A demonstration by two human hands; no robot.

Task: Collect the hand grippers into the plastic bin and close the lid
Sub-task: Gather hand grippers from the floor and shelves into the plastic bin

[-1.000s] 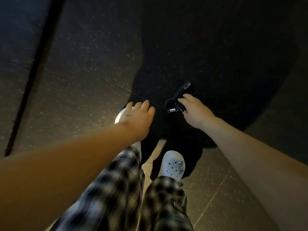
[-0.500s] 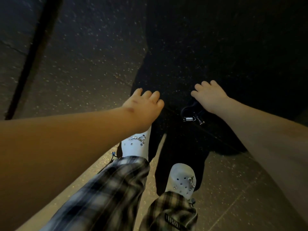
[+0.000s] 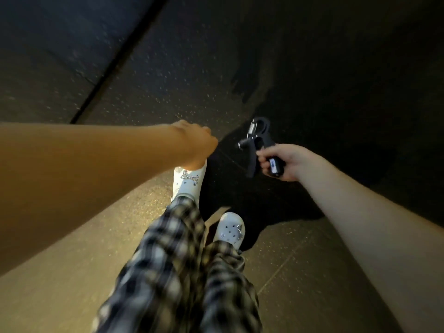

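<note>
The gripper (image 3: 251, 156) is black, with a metal coil spring at its top end and two handles that spread apart below it. It is held clear of the floor (image 3: 168, 75), to the left of the right hand (image 3: 287, 163) and slightly above it in the view. The spring end points away from the person and the handles point back toward them. One handle lies inside the right hand, where the fingers (image 3: 262, 162) and thumb curl round it; a small pale panel on that handle shows between them. The other handle is free. It hangs just beside the fingertips, not touching the palm. The right forearm enters from the lower right edge. The left hand (image 3: 192, 143) is level with the gripper, well apart from it to the left, and touches nothing visible. Its back faces the camera and the wrist is bent, so the fingers are hidden; whether they are clenched or relaxed cannot be told. The left forearm crosses the view from the left edge. Below the hands are two white clogs with metal charms, the left clog (image 3: 189, 182) directly under the left hand and the right clog (image 3: 229, 230) nearer the person. Plaid trousers (image 3: 177, 260) cover both legs, blurred. The floor is dark and speckled, with straight seams, and a dark shadow (image 3: 276, 207) lies on it under the gripper.
</note>
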